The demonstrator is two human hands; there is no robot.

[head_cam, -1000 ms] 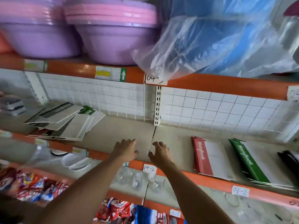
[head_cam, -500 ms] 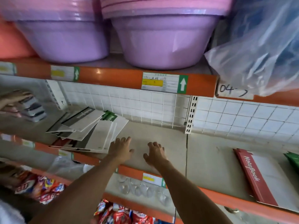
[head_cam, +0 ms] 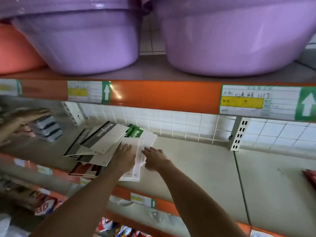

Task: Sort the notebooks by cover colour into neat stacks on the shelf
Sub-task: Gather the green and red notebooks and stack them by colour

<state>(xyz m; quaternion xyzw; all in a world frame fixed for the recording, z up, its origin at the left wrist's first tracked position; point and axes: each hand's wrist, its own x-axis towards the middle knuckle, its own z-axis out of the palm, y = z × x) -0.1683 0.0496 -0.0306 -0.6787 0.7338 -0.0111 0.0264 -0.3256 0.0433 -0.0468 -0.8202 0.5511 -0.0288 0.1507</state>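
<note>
A loose pile of notebooks lies on the middle shelf (head_cam: 196,161), left of centre. On top is a grey-spined notebook (head_cam: 104,137); a green-spined notebook (head_cam: 136,132) lies at the back, and a red-covered notebook (head_cam: 83,170) pokes out at the front. My left hand (head_cam: 124,157) rests flat on the white notebook (head_cam: 138,151) at the pile's right side. My right hand (head_cam: 154,158) touches the same notebook's right edge with straight fingers. A red notebook corner (head_cam: 310,178) shows at the far right.
Another person's hands (head_cam: 22,122) hold a stack of grey packs (head_cam: 47,129) at the far left. Purple basins (head_cam: 230,40) sit on the upper shelf. Its orange rail (head_cam: 153,94) overhangs the notebooks. Snack packets (head_cam: 46,206) fill the shelf below. A white wire grid (head_cam: 179,124) backs the shelf.
Both my hands moved left from the bare shelf onto the notebook pile. The view shifted left and closer, so the sorted red and green stacks at the right mostly left the frame.
</note>
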